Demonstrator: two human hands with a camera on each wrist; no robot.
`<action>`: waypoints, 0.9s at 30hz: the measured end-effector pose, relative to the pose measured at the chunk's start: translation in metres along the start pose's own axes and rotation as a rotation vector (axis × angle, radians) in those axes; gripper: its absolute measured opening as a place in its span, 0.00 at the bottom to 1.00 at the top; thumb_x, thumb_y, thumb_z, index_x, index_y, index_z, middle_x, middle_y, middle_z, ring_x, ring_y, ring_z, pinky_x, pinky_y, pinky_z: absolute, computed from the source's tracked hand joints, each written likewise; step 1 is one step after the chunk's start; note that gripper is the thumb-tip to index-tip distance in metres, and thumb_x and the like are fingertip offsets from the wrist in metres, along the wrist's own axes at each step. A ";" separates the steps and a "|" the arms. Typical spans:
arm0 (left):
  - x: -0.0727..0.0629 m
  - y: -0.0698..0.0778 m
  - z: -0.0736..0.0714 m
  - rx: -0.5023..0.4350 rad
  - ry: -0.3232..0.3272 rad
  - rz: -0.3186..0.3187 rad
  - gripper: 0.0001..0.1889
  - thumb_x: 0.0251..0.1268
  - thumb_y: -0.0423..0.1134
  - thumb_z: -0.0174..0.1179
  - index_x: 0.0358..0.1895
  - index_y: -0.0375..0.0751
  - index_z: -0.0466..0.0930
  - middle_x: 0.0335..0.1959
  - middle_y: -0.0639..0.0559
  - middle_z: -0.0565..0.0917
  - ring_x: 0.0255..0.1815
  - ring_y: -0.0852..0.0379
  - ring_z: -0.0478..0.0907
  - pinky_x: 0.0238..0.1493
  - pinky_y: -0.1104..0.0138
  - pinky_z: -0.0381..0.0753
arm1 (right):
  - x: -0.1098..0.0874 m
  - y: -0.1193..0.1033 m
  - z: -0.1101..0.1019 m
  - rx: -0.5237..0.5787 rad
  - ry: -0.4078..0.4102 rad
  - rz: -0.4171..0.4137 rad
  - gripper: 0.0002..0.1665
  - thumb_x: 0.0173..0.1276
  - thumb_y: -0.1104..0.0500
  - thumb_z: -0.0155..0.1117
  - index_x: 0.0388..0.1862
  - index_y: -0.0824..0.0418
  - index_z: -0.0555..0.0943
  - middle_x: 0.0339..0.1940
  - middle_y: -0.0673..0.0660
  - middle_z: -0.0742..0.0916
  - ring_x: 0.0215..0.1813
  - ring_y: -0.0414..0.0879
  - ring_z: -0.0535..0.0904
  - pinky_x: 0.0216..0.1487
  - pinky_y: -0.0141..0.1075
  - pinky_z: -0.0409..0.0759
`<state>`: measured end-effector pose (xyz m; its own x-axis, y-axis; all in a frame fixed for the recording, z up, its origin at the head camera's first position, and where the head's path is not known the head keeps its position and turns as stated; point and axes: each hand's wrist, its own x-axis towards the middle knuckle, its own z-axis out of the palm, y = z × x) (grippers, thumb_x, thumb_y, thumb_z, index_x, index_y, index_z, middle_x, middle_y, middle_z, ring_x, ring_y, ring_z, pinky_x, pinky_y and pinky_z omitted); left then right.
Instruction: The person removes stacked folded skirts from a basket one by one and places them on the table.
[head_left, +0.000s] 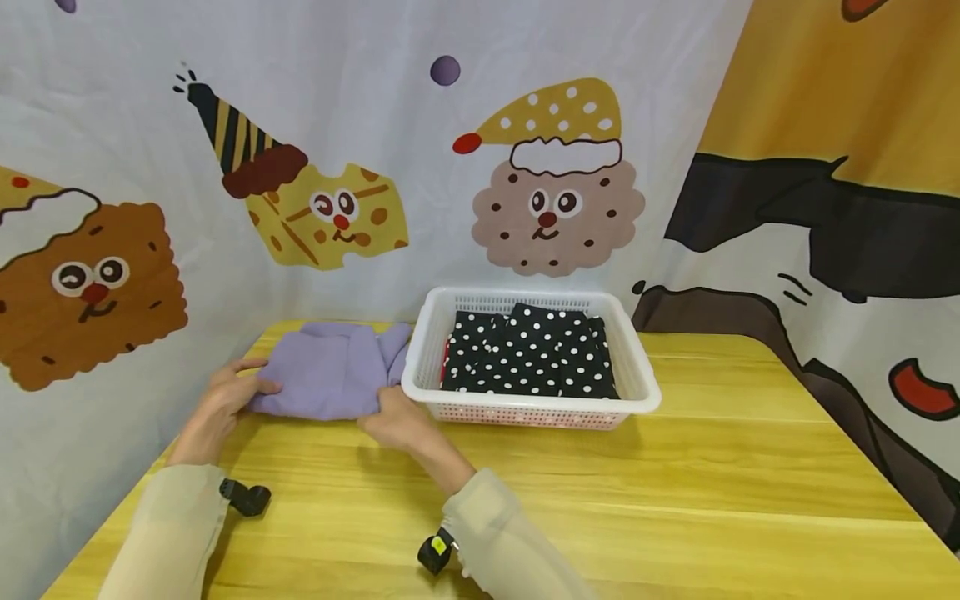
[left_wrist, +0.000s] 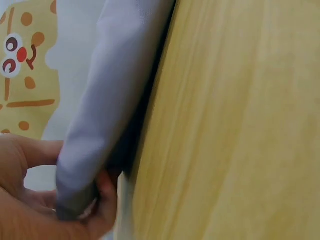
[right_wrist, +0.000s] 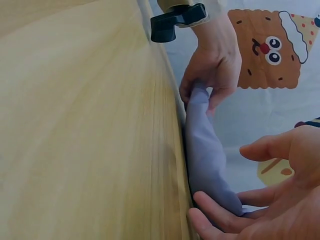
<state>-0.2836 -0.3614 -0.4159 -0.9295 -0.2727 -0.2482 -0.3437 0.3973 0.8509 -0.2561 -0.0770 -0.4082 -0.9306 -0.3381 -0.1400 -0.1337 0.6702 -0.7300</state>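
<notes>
Nearest: two pale sleeves [head_left: 168, 517] came in from the bottom of the head view, each with a small black device [head_left: 245, 497] at the wrist. Yellow wood-grain table [head_left: 675, 500] under both.

Left hand [head_left: 228, 396]: pinched the left end of the folded purple cloth [head_left: 322, 375], thumb on one side, fingers on the other. Both wrist views agreed.

Right hand [head_left: 397, 421]: at the cloth's near right corner. Fingers spread, touching the cloth; thumb stood off it, no pinch, per right wrist view.

Cloth sat at the left rear of the table, left of the basket, folded into a rough block with a loose bit at its right end. Couldn't tell if it was flat down or slightly raised. Right end was just beside the basket; contact unclear.

White plastic basket [head_left: 540, 405]: upright, perforated walls. Black cloth with white dots [head_left: 528, 354] lay inside, a sliver of red showing at its left edge.

Farthest: hanging backdrop [head_left: 420, 250], printed with cartoon biscuit and cheese faces in party hats.
</notes>
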 end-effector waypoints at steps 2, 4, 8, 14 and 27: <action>-0.001 0.001 -0.001 0.041 -0.007 -0.021 0.42 0.70 0.36 0.63 0.82 0.34 0.52 0.81 0.23 0.51 0.65 0.40 0.68 0.45 0.67 0.76 | -0.001 -0.002 -0.001 -0.015 -0.002 -0.006 0.36 0.67 0.51 0.67 0.72 0.64 0.75 0.69 0.59 0.82 0.58 0.49 0.81 0.62 0.43 0.82; -0.002 0.002 -0.002 0.061 -0.022 -0.035 0.42 0.70 0.36 0.62 0.82 0.33 0.50 0.81 0.22 0.47 0.71 0.33 0.63 0.51 0.59 0.76 | -0.003 -0.004 -0.002 -0.037 -0.011 -0.024 0.35 0.67 0.50 0.66 0.70 0.64 0.76 0.67 0.60 0.83 0.55 0.48 0.81 0.58 0.42 0.83; -0.006 0.007 -0.003 0.069 -0.038 -0.044 0.41 0.73 0.41 0.58 0.82 0.32 0.48 0.82 0.22 0.43 0.78 0.25 0.52 0.69 0.42 0.70 | -0.011 -0.012 -0.008 -0.092 -0.053 -0.081 0.32 0.68 0.48 0.66 0.67 0.62 0.80 0.66 0.56 0.85 0.60 0.47 0.81 0.61 0.40 0.81; -0.020 0.031 0.000 0.050 0.002 0.063 0.41 0.80 0.51 0.49 0.83 0.31 0.44 0.83 0.25 0.37 0.82 0.23 0.42 0.77 0.33 0.54 | -0.031 -0.029 -0.036 -0.025 -0.137 -0.188 0.29 0.73 0.45 0.64 0.69 0.54 0.81 0.70 0.49 0.83 0.74 0.47 0.75 0.70 0.39 0.76; -0.089 0.125 0.046 -0.059 0.018 0.393 0.37 0.79 0.52 0.54 0.83 0.41 0.52 0.82 0.34 0.56 0.74 0.35 0.67 0.66 0.53 0.76 | -0.073 0.001 -0.144 0.332 0.274 -0.469 0.13 0.75 0.62 0.61 0.52 0.59 0.88 0.69 0.55 0.83 0.66 0.51 0.83 0.63 0.40 0.84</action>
<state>-0.2498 -0.2468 -0.3089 -0.9861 -0.1251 0.1089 0.0462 0.4238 0.9046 -0.2377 0.0435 -0.3022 -0.8579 -0.3355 0.3891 -0.4765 0.2365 -0.8468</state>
